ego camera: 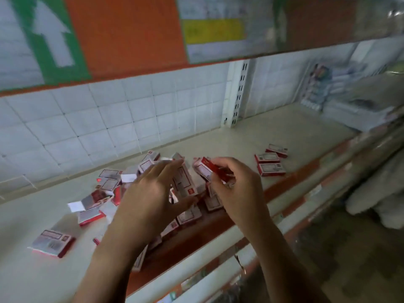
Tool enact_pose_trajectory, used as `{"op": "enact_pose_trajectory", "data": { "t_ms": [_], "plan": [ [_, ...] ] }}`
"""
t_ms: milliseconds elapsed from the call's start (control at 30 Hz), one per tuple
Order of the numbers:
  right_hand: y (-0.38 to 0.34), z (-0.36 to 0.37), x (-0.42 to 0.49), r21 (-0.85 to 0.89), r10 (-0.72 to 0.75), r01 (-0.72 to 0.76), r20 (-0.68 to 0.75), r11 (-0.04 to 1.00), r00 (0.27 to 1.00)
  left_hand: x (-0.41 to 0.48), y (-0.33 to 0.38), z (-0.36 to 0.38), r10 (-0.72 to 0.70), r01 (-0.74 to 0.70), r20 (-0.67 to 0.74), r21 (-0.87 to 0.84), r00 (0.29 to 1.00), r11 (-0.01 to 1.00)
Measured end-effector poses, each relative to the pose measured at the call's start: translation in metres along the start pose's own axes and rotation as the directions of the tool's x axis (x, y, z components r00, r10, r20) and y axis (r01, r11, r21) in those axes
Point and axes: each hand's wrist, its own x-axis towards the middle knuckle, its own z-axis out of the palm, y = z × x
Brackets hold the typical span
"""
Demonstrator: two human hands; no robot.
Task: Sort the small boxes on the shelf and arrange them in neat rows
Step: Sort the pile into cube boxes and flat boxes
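Several small red-and-white boxes lie in a loose pile (105, 193) on the cream shelf (251, 136). My left hand (153, 193) grips a small stack of boxes (184, 182) upright above the pile. My right hand (238, 184) pinches one red box (215, 169) right beside that stack. Three boxes (271, 162) lie apart at the right, two of them side by side. A single box (52, 242) rests alone at the near left. Boxes under my hands are partly hidden.
A white tiled back wall (109, 127) closes the shelf behind. An upper shelf front with an orange and green sign (109, 36) hangs overhead. White packaged goods (360, 106) sit at the far right. The shelf's orange front edge (284, 184) runs along the near side.
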Motion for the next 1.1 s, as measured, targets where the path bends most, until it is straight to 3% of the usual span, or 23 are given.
{"op": "enact_pose_trajectory", "data": {
  "t_ms": [233,500,633,900,1100],
  "plan": [
    [0.094,-0.077,0.030,-0.090,0.073,-0.084,-0.113,0.992,0.991,0.079,0.075,0.063,0.080,-0.077,0.058,-0.054,0.995,0.996],
    [0.180,-0.120,0.064,-0.297,0.117,-0.160,-0.157,0.941,0.981,0.141,0.126,0.130,0.072,-0.062,0.244,-0.047,0.967,0.997],
    [0.215,-0.125,0.065,-0.370,0.209,-0.222,-0.076,0.902,0.975,0.160,0.136,0.152,0.072,-0.066,0.273,-0.033,0.959,0.997],
    [0.243,-0.124,0.078,-0.391,0.181,-0.176,-0.025,0.903,0.983,0.190,0.146,0.200,0.017,0.011,0.338,-0.080,0.941,0.997],
    [0.249,-0.124,0.084,-0.346,0.154,-0.125,0.057,0.930,0.986,0.197,0.142,0.212,-0.013,0.066,0.281,-0.179,0.960,0.982]
  ]
}}
